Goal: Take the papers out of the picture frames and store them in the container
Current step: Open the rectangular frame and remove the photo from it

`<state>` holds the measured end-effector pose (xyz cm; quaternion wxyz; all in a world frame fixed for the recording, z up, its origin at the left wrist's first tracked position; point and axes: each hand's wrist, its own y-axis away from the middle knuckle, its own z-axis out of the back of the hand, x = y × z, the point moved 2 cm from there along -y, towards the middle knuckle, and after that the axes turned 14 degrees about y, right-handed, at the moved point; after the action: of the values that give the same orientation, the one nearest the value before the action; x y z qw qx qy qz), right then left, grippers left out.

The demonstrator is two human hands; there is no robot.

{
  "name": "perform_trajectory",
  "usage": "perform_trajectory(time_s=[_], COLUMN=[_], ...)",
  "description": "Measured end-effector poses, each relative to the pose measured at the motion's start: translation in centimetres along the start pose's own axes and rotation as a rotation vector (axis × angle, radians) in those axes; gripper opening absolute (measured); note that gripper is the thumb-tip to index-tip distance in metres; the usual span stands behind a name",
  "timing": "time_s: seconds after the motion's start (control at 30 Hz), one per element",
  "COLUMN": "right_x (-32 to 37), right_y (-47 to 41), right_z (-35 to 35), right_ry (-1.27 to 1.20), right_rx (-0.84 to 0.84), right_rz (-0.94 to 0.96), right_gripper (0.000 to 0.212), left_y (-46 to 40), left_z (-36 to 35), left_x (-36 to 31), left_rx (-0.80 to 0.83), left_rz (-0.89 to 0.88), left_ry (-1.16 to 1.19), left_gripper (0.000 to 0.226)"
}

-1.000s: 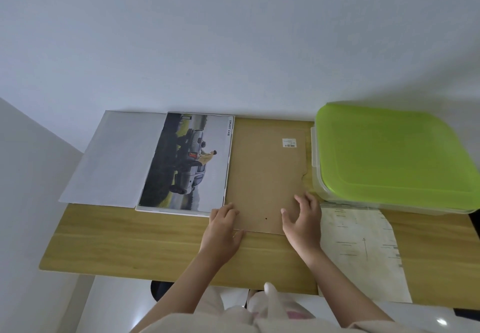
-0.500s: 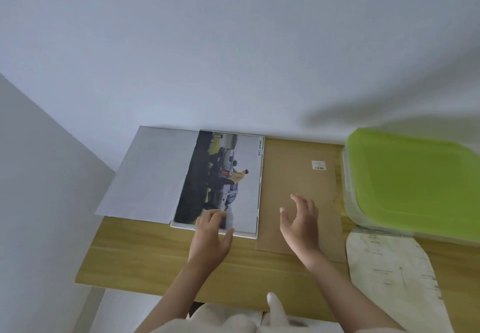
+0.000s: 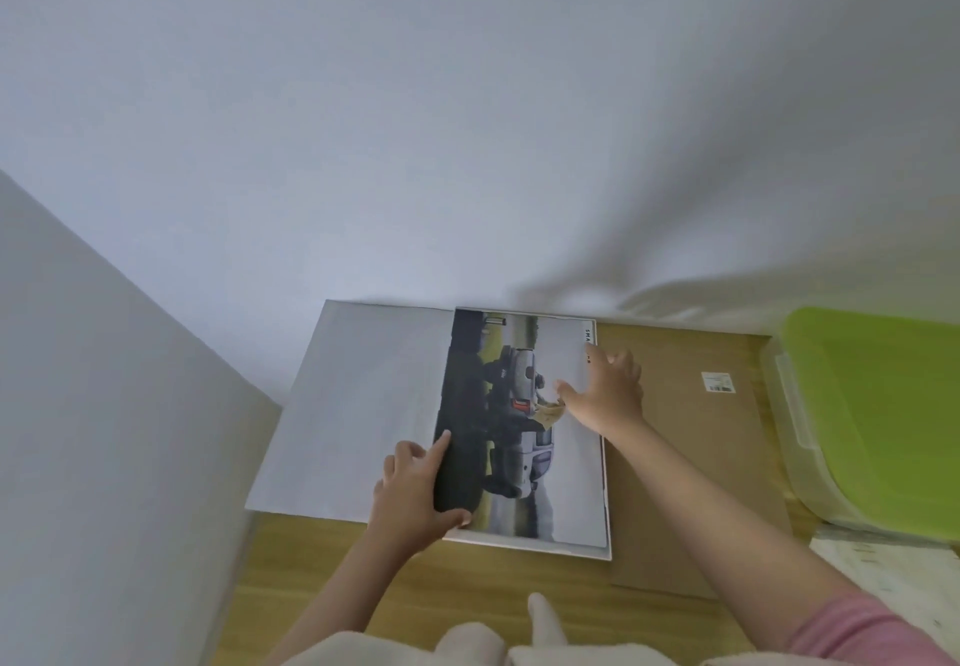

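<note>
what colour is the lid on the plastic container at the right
Bright lime green; the lid sits on a clear container, seen in the head view.

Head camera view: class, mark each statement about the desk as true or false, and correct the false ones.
1. Both hands touch the car picture. True: the left hand is at its near left corner, the right hand near its far right edge.
2. The green lid is off the container. False: it sits on the container.
3. The brown board lies right of the picture. True.
4. The white sheet lies on the lid. False: it lies left of the picture.
</note>
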<state>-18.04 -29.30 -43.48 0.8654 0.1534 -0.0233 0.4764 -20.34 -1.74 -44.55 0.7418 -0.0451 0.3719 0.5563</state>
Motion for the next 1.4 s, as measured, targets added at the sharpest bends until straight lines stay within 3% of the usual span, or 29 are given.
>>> perform_trajectory(time_s=[0.23,0.53,0.6,0.7,0.77,1.03,1.27,1.4], right_x=[0.7,1.4,1.7,2.4,3.0,6.0,5.8,3.9], right_y=[-4.3,-4.2,-3.9,-3.3,-2.9,-0.8,3.8,6.7], right_z=[-0.2,-0.1,0.2,1.8,3.3,9.5,15.1,17.5], right_ry=[0.161,0.175,0.059,-0.393,-0.555,-0.654,-1.024,-1.356], right_rx=[0.135,0.029,-0.04,-0.084,-0.113,-0.25,-0.433,-0.474], right_rz=[-0.048,-0.024,0.005,0.056,0.092,0.27,0.229,0.113], right_gripper=[0.092,0.076,0.071,0.071,0.065,0.057,0.049,0.046], left_y=[-1.7,-1.7,-1.7,-1.7,-1.6,-1.0,0.3,0.6], left_z=[0.4,0.3,0.3,0.2,0.1,0.5,1.9,2.0], left_x=[0.3,0.4,0.4,0.5,0.6,0.6,-0.1,-2.0], left_rx=[0.06,0.049,0.044,0.044,0.041,0.012,-0.102,0.037], left_rz=[-0.045,-0.06,-0.066,-0.066,-0.067,-0.024,-0.159,-0.12], left_ry=[-0.062,-0.001,0.011,0.031,0.037,0.171,0.635,0.862], left_gripper=[0.101,0.101,0.101,0.101,0.101,0.099,0.071,0.077])
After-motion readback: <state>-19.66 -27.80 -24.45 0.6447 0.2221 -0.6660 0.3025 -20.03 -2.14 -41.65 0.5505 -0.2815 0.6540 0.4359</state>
